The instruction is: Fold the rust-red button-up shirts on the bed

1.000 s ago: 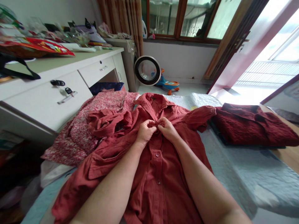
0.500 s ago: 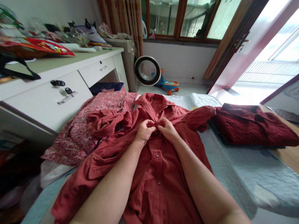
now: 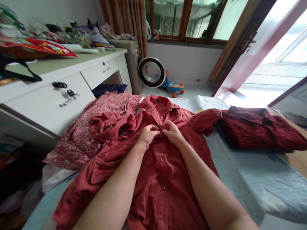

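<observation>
Left hand (image 3: 148,135) and right hand (image 3: 173,132) close together over the upper front of a red shirt (image 3: 153,172); left thumb and fingers pinched on the cloth of the front edge, right thumb and fingers likewise pinched on it, just beside the left; whether a button sits between the fingertips, cannot tell. Shirt lies front up beneath both hands and forearms; collar (image 3: 155,103) just beyond the fingertips, spread at the neck; upper button (image 3: 162,159) nearer the body than the hands, lower button (image 3: 163,187) nearer again, both on the front strip; one sleeve (image 3: 110,124) bunched to the left of the left hand, the other sleeve (image 3: 206,118) out to the right of the right hand. Farther left of the left hand, a red-and-white speckled cloth (image 3: 79,140), partly under the shirt; well to the right of the right hand, a folded dark red garment (image 3: 259,131); pale blue cover (image 3: 240,179) below the shirt; well beyond both hands, a round washer door (image 3: 151,72) and a blue-and-orange toy (image 3: 174,86) on the floor.
</observation>
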{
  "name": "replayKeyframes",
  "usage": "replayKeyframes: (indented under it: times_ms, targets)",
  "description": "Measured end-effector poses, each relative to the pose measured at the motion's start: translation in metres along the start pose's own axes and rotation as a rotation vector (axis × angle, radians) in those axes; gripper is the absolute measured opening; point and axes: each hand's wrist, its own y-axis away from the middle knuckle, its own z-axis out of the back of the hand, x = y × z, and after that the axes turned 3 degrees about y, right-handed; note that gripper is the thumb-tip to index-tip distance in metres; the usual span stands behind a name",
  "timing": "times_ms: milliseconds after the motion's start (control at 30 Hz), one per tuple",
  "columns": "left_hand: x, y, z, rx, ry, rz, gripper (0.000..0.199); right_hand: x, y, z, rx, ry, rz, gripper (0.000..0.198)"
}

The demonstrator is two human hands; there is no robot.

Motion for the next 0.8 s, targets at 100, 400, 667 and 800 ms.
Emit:
replayKeyframes:
  times_ms: [100, 400, 667, 800]
  targets:
    - [-0.0034, 0.0015, 0.0001, 0.014, 0.041, 0.054, 0.021, 0.0002, -0.0003, -0.0006, 0.003, 0.011, 0.022, 0.021]
    - [-0.0048, 0.0019, -0.0002, 0.007, 0.057, 0.066, 0.030, 0.0023, 0.0008, 0.0026, 0.073, 0.000, -0.002, 0.021]
    - [-0.0015, -0.0001, 0.0011, 0.016, 0.084, 0.032, 0.028, 0.0028, 0.0027, 0.0052, 0.087, -0.044, -0.047, 0.025]
    - [-0.0041, 0.0014, 0.0005, 0.021, 0.075, 0.037, 0.027, 0.0048, 0.0034, 0.0060, 0.104, -0.068, -0.057, 0.026]
